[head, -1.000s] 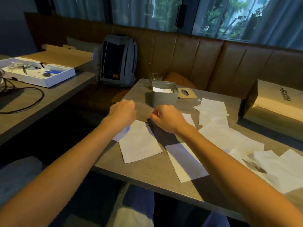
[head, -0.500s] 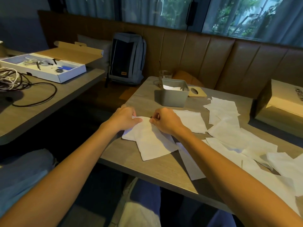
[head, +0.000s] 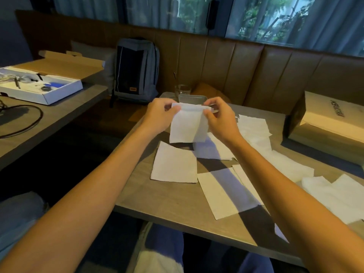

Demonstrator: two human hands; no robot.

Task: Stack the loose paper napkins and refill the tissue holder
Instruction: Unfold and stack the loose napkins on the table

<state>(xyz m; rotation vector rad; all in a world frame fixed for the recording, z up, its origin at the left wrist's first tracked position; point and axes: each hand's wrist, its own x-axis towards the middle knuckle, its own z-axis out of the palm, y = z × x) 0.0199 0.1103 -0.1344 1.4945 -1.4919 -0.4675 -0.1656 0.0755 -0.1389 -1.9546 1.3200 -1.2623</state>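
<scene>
Fingers (head: pixel 174 109) pinching napkin (head: pixel 187 127) top corners, both hands

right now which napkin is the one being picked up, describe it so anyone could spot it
On the wooden table strewn with loose white napkins, look near the grey tissue holder. The held napkin hangs upright, pinched at its top corners by the left hand and right hand; the others lie flat.

A long brown padded bench (head: pixel 226 62) runs along the wall. Above the bench are windows (head: pixel 266 18) with thin curtains (head: pixel 94 8), and green trees show outside. In front of the bench stand two grey wooden tables (head: pixel 177 201), one at the left (head: pixel 39 123). The light is dim and bluish
</scene>
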